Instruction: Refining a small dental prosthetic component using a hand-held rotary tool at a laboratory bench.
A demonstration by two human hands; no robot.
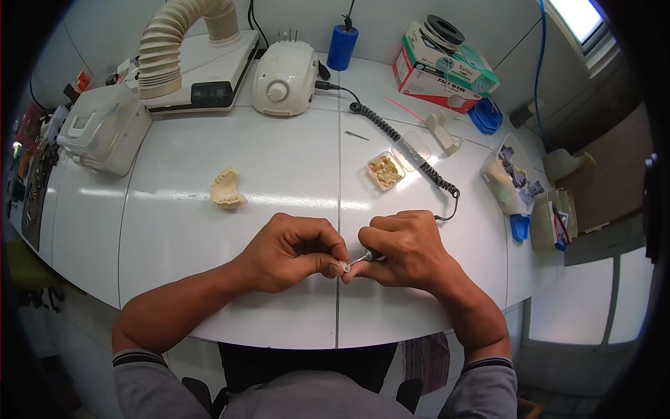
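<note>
My left hand (293,253) pinches a small white piece (345,267) between thumb and fingertips at the front middle of the desk. My right hand (408,251) is wrapped round a dark and silver rotary handpiece (372,255), its thin bit at the white piece. My right thumb is close to the piece. A coiled black cord (405,146) runs from the handpiece to a white control unit (293,80). A cream dental model (225,188) lies left of my hands; a small container of tooth-like pieces (384,172) stands behind them.
A white machine with a hose (159,66) and a storage box (101,140) stand back left. At the back are a blue cylinder (343,45) and stacked cartons (436,84). Plastic bins (516,181) line the right edge; tools (38,174) lie far left.
</note>
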